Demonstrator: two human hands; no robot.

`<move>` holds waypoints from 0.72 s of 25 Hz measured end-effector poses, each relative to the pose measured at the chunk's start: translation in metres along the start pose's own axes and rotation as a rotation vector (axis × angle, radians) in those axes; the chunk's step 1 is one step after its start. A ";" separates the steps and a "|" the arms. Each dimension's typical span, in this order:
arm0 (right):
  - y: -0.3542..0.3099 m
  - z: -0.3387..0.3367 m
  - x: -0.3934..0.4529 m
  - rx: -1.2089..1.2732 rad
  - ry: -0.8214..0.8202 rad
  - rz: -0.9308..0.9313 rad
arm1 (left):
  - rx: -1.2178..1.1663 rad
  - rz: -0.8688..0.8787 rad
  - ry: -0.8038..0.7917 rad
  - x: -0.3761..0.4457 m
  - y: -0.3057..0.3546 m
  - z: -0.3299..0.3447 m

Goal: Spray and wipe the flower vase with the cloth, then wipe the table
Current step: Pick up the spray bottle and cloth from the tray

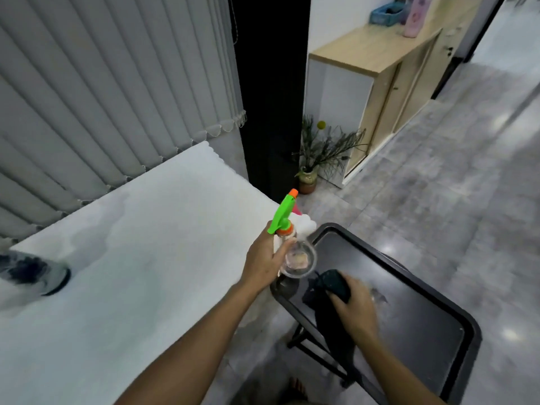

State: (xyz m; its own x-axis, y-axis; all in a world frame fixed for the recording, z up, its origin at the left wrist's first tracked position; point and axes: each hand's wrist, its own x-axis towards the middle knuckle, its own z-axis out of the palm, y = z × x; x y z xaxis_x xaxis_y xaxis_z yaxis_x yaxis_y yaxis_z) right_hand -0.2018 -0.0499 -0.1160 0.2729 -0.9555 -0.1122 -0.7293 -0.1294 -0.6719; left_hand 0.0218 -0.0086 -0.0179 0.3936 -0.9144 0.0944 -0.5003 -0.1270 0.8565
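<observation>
My left hand grips a clear spray bottle with a green and orange trigger head, held over the right edge of the white table. My right hand rests on a dark cloth that lies on a black tray stand to the right of the table. A dark patterned vase lies at the table's left edge, partly cut off by the frame. The cloth trails toward me under my right wrist.
Grey vertical blinds hang behind the table. A potted plant stands on the floor beside a wooden cabinet. A white object shows just behind the bottle. Grey tiled floor stretches to the right.
</observation>
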 end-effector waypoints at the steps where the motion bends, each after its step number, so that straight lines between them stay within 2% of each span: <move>1: -0.017 0.006 0.006 0.032 -0.003 -0.035 | -0.019 -0.004 0.059 -0.003 -0.004 -0.019; 7: -0.141 0.066 0.019 0.227 -0.126 -0.279 | -0.033 -0.066 0.389 -0.050 -0.051 -0.155; 11: -0.224 0.127 0.005 0.115 -0.274 -0.451 | 0.022 -0.143 0.552 -0.111 -0.094 -0.246; 18: -0.327 0.231 -0.036 -0.021 -0.414 -0.557 | 0.123 -0.308 0.748 -0.217 -0.164 -0.357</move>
State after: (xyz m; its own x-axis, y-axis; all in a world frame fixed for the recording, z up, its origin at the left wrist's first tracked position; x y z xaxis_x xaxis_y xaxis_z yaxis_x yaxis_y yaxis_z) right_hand 0.1715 0.0881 -0.0612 0.8239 -0.5661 -0.0278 -0.4220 -0.5800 -0.6968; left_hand 0.2936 0.3478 0.0016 0.9159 -0.3390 0.2149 -0.3499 -0.4118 0.8415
